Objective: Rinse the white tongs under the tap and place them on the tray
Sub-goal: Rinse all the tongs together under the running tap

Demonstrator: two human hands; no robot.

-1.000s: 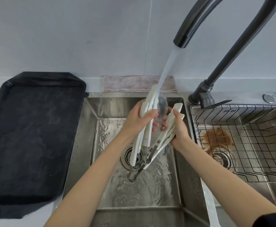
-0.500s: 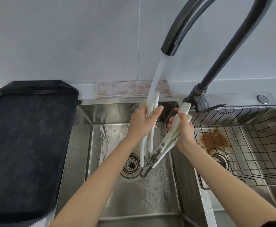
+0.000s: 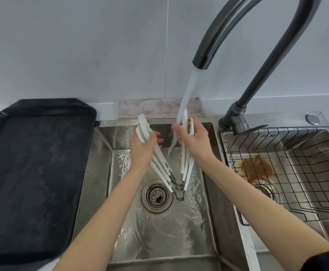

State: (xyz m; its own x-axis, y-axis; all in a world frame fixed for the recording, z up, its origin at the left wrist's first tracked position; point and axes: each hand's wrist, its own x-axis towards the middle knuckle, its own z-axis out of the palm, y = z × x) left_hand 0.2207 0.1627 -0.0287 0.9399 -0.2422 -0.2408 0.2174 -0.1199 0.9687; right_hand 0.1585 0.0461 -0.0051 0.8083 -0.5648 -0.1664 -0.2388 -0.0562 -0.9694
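Presently, both hands held white tongs over the left sink basin (image 3: 105, 192), hinge ends down and meeting near the drain (image 3: 157, 196). The left hand (image 3: 143, 147) was closed around one bundle of white tongs (image 3: 160, 163), clear of the water. The right hand (image 3: 195, 141) was closed around a second bundle (image 3: 186, 167), directly under the stream (image 3: 189, 94) from the dark tap (image 3: 202, 59). The black tray (image 3: 32, 173) sat on the counter to the left, with no tongs on it.

Risks, as judged: wet plastic may slip from either grip into the basin; the left bundle may go to the tray unrinsed; carrying dripping tongs across the sink edge would likely wet the counter.
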